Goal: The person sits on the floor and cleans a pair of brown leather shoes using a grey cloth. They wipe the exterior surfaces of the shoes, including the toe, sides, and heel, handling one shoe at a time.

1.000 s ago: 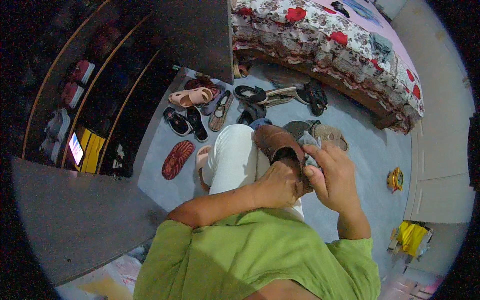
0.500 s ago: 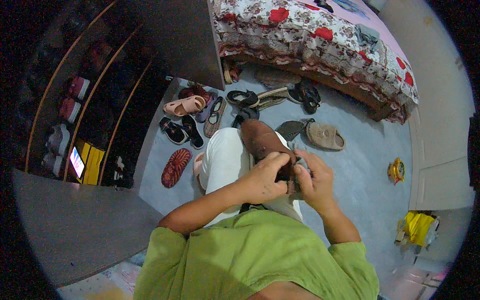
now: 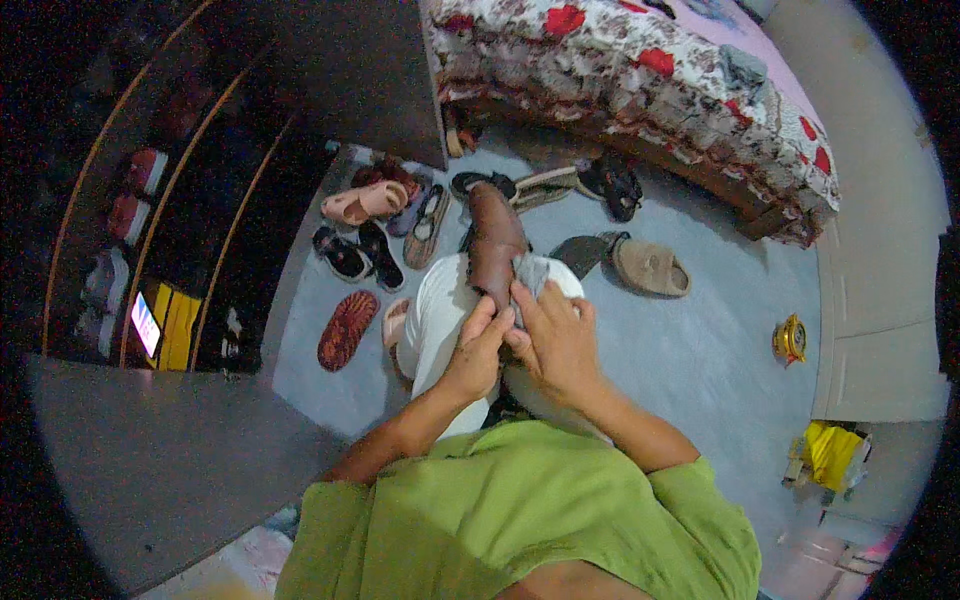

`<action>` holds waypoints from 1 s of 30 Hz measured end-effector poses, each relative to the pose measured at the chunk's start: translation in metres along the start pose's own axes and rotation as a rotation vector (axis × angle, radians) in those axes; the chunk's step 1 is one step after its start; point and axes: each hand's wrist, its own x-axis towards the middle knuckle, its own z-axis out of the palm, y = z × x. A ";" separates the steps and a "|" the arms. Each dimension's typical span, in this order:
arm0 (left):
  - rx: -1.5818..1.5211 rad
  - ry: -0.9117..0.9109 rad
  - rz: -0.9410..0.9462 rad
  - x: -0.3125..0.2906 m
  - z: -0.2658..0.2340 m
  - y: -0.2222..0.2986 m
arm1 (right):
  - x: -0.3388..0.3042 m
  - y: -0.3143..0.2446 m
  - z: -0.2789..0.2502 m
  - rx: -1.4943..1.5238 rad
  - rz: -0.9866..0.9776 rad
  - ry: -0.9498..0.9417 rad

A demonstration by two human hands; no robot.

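A brown leather shoe is held out over my knees, its toe pointing away from me. My left hand is closed on the heel end, thumb and fingers pinching it. A crumpled grey cloth lies against the shoe's right side. My right hand grips this cloth, its fingers bent and the thumb close to the left hand's fingertips. Part of the heel is hidden behind my fingers.
Pink clogs, dark sneakers, a red patterned slipper and a beige slipper lie about the floor. Dark shoe shelves stand left, a bed with a floral skirt beyond. A gold-coloured object sits at right.
The shoe has turned more upright, its side now facing up, and moved slightly left. Both hands shifted left, the left one onto the heel. The grey cloth shows more along the shoe's side.
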 end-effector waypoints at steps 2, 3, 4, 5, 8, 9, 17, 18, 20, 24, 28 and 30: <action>0.007 -0.017 -0.039 -0.004 -0.015 -0.014 | 0.008 0.003 0.001 -0.027 0.038 -0.146; 0.010 0.004 -0.030 -0.005 -0.014 -0.014 | 0.009 0.003 0.002 -0.037 0.012 -0.165; 0.022 0.012 -0.008 -0.002 -0.013 -0.013 | 0.012 0.004 0.002 -0.052 -0.018 -0.165; 0.077 0.017 0.014 -0.002 -0.014 -0.012 | 0.016 0.005 0.002 -0.035 -0.032 -0.165; 0.168 -0.013 0.071 -0.002 -0.017 -0.010 | 0.028 0.009 0.003 0.004 -0.058 -0.175; 0.147 -0.046 0.078 -0.002 -0.017 -0.010 | 0.031 0.011 0.004 0.015 -0.053 -0.194; 0.062 -0.199 0.128 0.001 -0.006 -0.004 | 0.080 0.013 0.026 -0.024 -0.071 -0.041; 0.031 -0.184 0.128 0.000 -0.005 -0.004 | 0.088 0.015 0.031 -0.026 -0.061 -0.021; 0.098 -0.182 0.102 0.002 -0.011 -0.005 | 0.106 0.022 0.039 0.028 -0.036 -0.006; 0.141 -0.136 0.049 -0.001 -0.010 0.002 | 0.112 0.025 0.038 0.192 0.053 -0.094; -0.046 -0.102 0.062 0.005 -0.012 0.007 | 0.087 0.024 0.026 0.197 -0.025 -0.145; -0.194 -0.094 -0.004 0.007 -0.009 0.011 | 0.071 0.022 0.016 0.238 0.019 -0.214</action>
